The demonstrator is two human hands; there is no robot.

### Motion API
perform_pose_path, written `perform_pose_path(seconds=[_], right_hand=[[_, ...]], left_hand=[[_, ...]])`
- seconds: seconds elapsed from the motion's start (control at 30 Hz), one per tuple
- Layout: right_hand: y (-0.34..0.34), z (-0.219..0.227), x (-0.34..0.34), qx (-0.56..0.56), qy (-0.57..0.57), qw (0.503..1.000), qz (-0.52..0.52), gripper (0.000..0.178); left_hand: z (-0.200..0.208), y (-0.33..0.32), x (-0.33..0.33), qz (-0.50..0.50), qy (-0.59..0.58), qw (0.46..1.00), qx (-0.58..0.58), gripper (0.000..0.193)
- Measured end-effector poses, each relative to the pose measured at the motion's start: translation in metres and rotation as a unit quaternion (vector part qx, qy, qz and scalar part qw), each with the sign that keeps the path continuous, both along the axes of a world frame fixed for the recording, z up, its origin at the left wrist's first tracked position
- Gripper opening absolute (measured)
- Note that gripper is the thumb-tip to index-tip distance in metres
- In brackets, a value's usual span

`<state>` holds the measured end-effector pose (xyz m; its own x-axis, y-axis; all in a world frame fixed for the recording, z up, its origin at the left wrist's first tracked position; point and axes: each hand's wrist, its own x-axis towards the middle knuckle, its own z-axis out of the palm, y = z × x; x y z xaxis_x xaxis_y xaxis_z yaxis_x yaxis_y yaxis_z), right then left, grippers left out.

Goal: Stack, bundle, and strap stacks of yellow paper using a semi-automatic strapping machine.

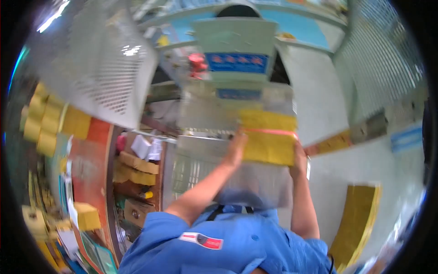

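Observation:
A thick yellow stack of paper (pixel 269 137) with a thin red band around it is held between both hands in the middle of the view. My left hand (pixel 236 148) presses on its left edge, and my right hand (pixel 299 160) grips its right edge. The stack sits over a shiny metal surface (pixel 255 187) in front of a pale green machine (pixel 235 39) with a blue panel (pixel 236 61) and a red knob (pixel 197 61). My blue shirt (pixel 237 246) fills the lower edge. The picture is blurred by motion.
A perforated metal guard (pixel 109 68) hangs at the upper left and a wire mesh panel (pixel 383 59) at the upper right. Yellow stacks (pixel 45 123) line the left, brown boxes (pixel 137 169) lie beside the machine, and another yellow stack (pixel 358 219) lies at the lower right.

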<state>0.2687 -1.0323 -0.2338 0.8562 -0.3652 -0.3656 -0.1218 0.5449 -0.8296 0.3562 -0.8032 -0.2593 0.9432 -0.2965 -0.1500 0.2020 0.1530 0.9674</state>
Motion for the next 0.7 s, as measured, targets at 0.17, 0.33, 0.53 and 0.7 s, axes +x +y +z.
perform_pose_path(seconds=[0.17,0.33,0.53,0.7], right_hand=[[0.000,0.011,-0.006,0.002,-0.034,0.999,0.008,0.049],[-0.007,-0.003,-0.009,0.029,-0.067,0.997,0.003,0.052],[-0.003,0.000,-0.005,-0.006,-0.085,0.996,0.018,0.054],[0.009,-0.010,0.004,-0.005,-0.076,0.997,0.001,0.055]], left_hand=[[0.014,-0.017,-0.003,0.000,-0.103,0.989,0.105,0.061],[0.033,-0.030,-0.004,-0.033,0.002,0.998,-0.060,0.056],[0.015,-0.023,-0.002,0.035,0.026,0.999,0.019,0.048],[0.037,-0.004,-0.018,0.053,0.004,0.998,-0.017,0.052]])
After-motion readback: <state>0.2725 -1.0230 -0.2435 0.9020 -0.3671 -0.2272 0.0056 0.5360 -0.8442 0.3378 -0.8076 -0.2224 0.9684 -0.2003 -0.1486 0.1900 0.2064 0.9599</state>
